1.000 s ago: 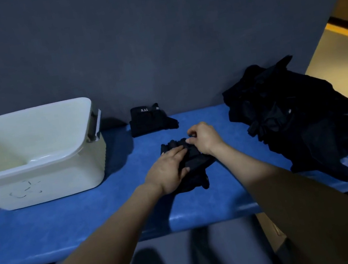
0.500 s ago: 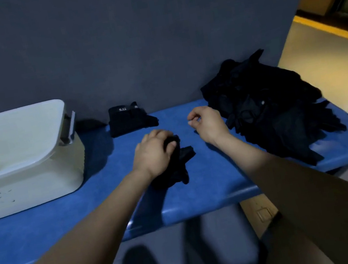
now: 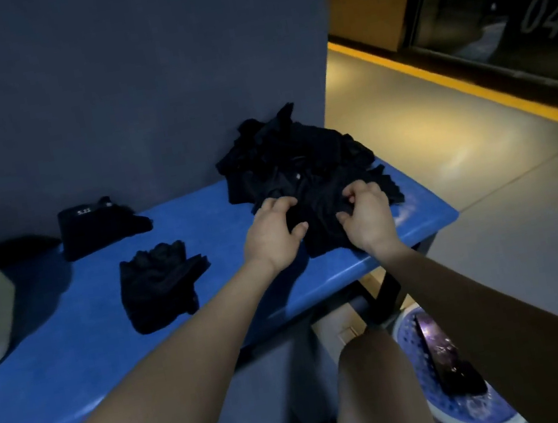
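Left hand (image 3: 272, 236) and right hand (image 3: 369, 220) quit gloves (image 3: 160, 283); each grip clamps pile (image 3: 298, 160) beside bench (image 3: 427, 221) edge.

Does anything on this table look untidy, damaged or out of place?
Only the clothes pile at the right end of the table is a tangled heap, unlike the neat bundle in the middle. Nothing looks spilled or damaged.

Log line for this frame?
left hand: grips clothes pile | right hand: grips clothes pile | folded bundle: lies free on bench
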Demonstrator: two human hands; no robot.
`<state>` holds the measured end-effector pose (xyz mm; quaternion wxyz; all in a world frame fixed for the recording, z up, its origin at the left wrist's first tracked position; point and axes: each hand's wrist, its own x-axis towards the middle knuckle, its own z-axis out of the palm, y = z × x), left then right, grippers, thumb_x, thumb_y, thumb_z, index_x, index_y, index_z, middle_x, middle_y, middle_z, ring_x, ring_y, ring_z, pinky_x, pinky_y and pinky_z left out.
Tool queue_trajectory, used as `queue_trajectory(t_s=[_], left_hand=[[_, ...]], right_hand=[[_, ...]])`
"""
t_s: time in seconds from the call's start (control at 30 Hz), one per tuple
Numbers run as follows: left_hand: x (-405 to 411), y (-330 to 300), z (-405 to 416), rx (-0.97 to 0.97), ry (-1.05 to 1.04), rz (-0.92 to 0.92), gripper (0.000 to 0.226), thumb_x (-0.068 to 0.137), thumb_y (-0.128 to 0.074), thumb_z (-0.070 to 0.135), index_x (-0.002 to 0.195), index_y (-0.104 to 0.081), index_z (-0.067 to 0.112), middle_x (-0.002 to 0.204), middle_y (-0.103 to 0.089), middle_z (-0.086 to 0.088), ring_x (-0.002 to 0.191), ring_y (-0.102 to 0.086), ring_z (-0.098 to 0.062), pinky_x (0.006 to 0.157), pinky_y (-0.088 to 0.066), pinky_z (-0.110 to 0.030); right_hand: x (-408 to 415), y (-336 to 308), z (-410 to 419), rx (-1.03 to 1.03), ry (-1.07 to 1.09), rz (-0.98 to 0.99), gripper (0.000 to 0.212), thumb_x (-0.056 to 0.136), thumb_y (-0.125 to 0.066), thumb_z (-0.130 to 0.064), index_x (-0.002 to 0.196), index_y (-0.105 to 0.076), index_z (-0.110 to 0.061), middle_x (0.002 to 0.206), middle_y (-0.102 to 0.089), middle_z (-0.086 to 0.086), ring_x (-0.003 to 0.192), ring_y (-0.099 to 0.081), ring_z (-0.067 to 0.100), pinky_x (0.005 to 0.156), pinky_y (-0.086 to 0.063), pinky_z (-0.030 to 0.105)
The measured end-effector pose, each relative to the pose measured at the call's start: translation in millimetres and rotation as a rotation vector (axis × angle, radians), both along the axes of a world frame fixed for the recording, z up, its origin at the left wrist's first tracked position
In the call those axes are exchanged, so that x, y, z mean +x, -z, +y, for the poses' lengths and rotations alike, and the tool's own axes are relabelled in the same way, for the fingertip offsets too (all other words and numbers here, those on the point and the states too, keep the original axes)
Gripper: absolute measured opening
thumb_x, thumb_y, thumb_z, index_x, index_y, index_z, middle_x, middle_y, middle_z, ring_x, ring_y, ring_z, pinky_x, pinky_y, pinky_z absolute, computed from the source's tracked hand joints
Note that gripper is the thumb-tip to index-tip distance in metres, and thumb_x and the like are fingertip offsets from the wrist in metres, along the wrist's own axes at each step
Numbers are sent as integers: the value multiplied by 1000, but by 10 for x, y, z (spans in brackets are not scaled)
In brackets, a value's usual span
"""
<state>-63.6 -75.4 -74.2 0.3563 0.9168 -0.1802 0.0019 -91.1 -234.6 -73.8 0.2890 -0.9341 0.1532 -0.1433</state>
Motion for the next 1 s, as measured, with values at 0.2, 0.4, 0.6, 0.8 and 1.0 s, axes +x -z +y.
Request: queue_trajectory(t_s=[0.2, 0.4, 0.6, 0.8, 1.0], left_hand=[[143, -14, -402, 263, -20, -86, 56, 89, -56, 45, 137, -42, 19, 135, -42, -4, 126, -36, -24, 103, -35, -37], [187, -25, -522, 107, -102, -53, 15, 90, -58, 29, 97, -53, 18, 110, -53, -4, 106, -48, -23, 91, -35, -34], [224, -232, -246, -443, -124, 99, 22, 91, -56, 13, 79, -38, 17, 75, -44, 5, 74, -44, -14, 64, -40, -26], [140, -487, 366, -871, -248, 175, 19, 95, -49, 4, 82, -40, 14, 80, -51, 0, 76, -52, -15, 61, -49, -20], [23, -485, 1025, -893, -387, 299, 11, 92, -56, 8, 90, -46, 13, 92, -59, -7, 80, -59, -19, 69, -52, -28]], right_hand=[[-24, 180, -272, 63, -26, 105, 37, 88, -64, -17, 121, -50, -10, 125, -43, 12, 117, -47, 29, 101, -42, 42], [4, 189, -350, 97, -49, 96, 35, 87, -65, -18, 119, -52, -10, 121, -47, 11, 112, -50, 29, 97, -45, 40], [3, -62, -207, 191, -39, -64, 36, 90, -62, -28, 118, -54, -8, 116, -52, 9, 109, -52, 24, 90, -47, 35], [96, -387, 413, 750, -49, 66, 40, 88, -58, -47, 70, -51, -12, 68, -50, 6, 61, -50, 16, 58, -40, 25], [204, -525, 1238, 1286, -183, 174, 14, 88, -65, -18, 95, -61, -7, 95, -69, 12, 81, -66, 22, 76, -57, 36]])
